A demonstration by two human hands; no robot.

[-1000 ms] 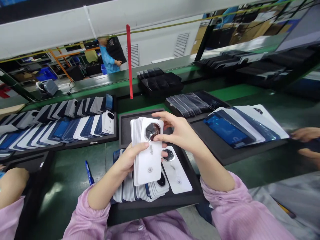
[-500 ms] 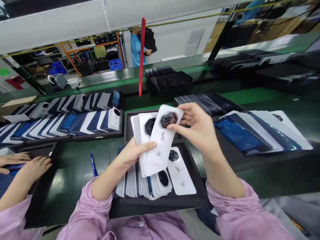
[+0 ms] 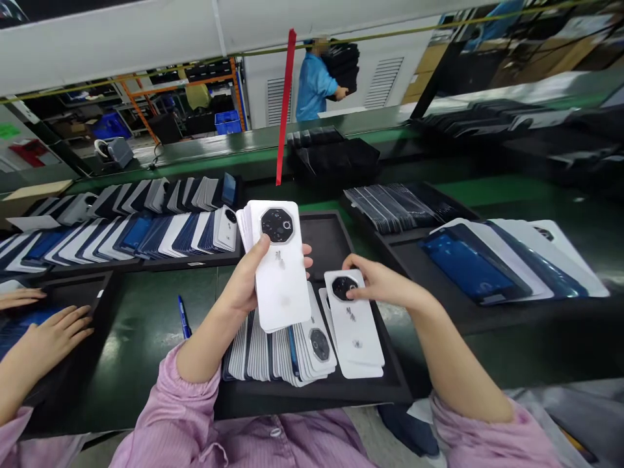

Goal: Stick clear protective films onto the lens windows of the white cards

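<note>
Dark green counter [image 3: 146, 318] runs beneath everything, its glossy surface catching pale streaks of ceiling light. Directly under both hands sits a black foam tray [image 3: 312, 400], with a heap of white phone back covers [image 3: 258, 351] fanned across it. The left hand [image 3: 242, 284] is clamped around a thick stack of the same covers [image 3: 285, 286], thumb across the front and fingers behind, holding it above the heap. The top cover shows a dark octagonal camera window. The right hand [image 3: 377, 286] is well apart, to the right of the stack, its fingertips [image 3: 351, 292] pressed on a single cover [image 3: 355, 331] that lies over another in the tray.

Left of the left hand, a blue pen [image 3: 184, 316] lies on the counter, and beyond it a co-worker's hands [image 3: 51, 335] rest on a dark tray. Ahead of the stack, another tray holds overlapping rows of white and blue covers [image 3: 121, 237]. Right of the right hand, a black tray carries blue-filmed panels [image 3: 472, 266].

Farther ahead, a red strip [image 3: 285, 107] stands before a person in a blue coat [image 3: 314, 88] carrying a black stack, with orange racking [image 3: 141, 110] and a blue crate [image 3: 228, 122] across the room.
</note>
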